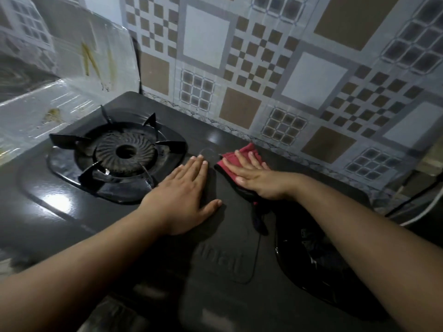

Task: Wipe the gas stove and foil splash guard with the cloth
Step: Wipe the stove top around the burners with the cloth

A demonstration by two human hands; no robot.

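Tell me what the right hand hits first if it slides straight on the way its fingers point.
Likely the patterned wall covering behind the stove. The right hand, flat on the red cloth, points up and slightly left toward the stove's back edge; nothing visible lies between, though depth is unclear.

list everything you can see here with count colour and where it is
gas stove: 1, black, fills the lower frame
burner with pan support: 1, black, left part of the stove top
cloth: 1, red with a dark edge, on the stove top near the back wall
foil splash guard: 1, silver with yellowish stains, standing to the left of the stove
tiled wall: 1, grey, white and brown pattern, behind the stove
left hand: 1, flat on the stove top beside the burner
right hand: 1, flat, pressing on the cloth
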